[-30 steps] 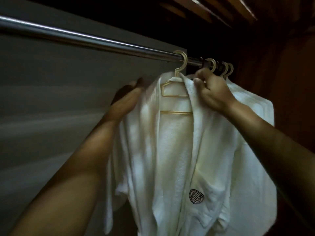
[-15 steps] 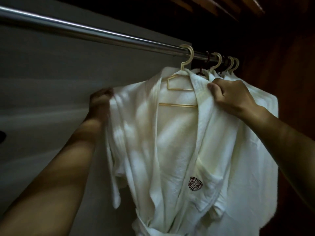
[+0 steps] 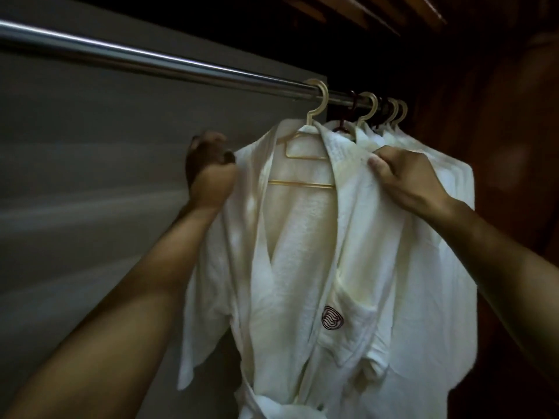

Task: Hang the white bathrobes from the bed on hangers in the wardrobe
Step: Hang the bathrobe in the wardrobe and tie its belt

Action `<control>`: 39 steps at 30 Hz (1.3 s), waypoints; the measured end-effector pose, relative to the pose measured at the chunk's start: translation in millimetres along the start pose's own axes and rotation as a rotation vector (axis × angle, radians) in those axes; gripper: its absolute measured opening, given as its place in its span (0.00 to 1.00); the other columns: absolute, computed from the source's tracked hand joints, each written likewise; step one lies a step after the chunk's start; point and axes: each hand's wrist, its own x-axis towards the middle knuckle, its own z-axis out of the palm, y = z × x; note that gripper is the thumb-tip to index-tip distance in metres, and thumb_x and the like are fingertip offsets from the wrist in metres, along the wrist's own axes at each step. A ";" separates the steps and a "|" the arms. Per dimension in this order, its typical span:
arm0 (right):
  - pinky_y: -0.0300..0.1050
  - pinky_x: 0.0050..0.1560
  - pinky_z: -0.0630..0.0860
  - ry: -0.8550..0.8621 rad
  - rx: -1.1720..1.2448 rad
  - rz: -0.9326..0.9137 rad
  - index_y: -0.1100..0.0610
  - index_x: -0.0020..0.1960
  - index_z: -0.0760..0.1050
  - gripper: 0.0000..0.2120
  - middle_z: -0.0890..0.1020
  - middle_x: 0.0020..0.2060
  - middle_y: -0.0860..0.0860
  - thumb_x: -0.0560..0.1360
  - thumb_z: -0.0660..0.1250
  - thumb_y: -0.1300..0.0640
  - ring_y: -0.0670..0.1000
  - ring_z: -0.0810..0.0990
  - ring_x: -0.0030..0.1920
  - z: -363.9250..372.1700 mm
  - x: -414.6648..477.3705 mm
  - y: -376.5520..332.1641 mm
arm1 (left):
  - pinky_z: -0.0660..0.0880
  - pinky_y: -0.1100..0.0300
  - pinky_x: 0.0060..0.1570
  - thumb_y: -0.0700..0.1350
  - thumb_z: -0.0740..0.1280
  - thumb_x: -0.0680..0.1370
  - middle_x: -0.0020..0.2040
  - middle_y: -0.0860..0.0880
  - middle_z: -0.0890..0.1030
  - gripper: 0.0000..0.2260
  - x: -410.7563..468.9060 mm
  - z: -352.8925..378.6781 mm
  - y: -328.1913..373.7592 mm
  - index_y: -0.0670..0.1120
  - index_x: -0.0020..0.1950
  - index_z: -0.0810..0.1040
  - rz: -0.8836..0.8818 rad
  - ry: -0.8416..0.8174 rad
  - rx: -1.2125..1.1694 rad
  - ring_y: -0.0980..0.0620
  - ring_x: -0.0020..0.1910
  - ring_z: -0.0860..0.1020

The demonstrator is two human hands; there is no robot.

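Since half a second ago the left hand (image 3: pixel 208 169) has come in closer to the cream hanger (image 3: pixel 325 95). Its arm rises from lower left, and its fingers curl round the shoulder edge of the white bathrobe (image 3: pixel 302 252). The right hand (image 3: pixel 408 176), reaching from lower right, pinches the collar. The bathrobe hangs upper centre from the metal rail (image 3: pixel 151 60), with other robes (image 3: pixel 453 182) behind it on the right.

Dim light — grey panel (image 3: pixel 106 182) behind a steel rail (image 3: pixel 151 60), dark wood wall (image 3: pixel 502 122) right, slats (image 3: pixel 381 12) overhead.
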 end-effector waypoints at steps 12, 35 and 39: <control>0.48 0.49 0.74 0.022 0.169 0.125 0.51 0.51 0.81 0.14 0.83 0.45 0.48 0.83 0.61 0.44 0.50 0.80 0.48 -13.4 -8.7 -1.4 | 0.77 0.51 0.50 0.49 0.66 0.80 0.45 0.55 0.82 0.06 1.8 63.1 94.8 0.51 0.56 0.73 0.212 -0.336 -0.153 0.50 0.48 0.80; 0.41 0.53 0.76 0.166 0.137 0.047 0.48 0.67 0.76 0.15 0.81 0.58 0.48 0.81 0.67 0.48 0.45 0.79 0.55 -9.4 -11.9 -27.5 | 0.77 0.59 0.52 0.47 0.73 0.76 0.41 0.58 0.83 0.02 5.3 70.8 80.1 0.50 0.47 0.84 0.165 -0.231 -0.284 0.61 0.44 0.81; 0.43 0.58 0.78 0.157 0.076 -0.003 0.45 0.62 0.76 0.14 0.79 0.61 0.47 0.78 0.70 0.46 0.45 0.78 0.59 -3.7 -3.7 -34.8 | 0.76 0.67 0.45 0.45 0.76 0.75 0.38 0.59 0.83 0.01 6.0 70.8 81.5 0.49 0.43 0.86 0.110 -0.215 -0.352 0.65 0.39 0.80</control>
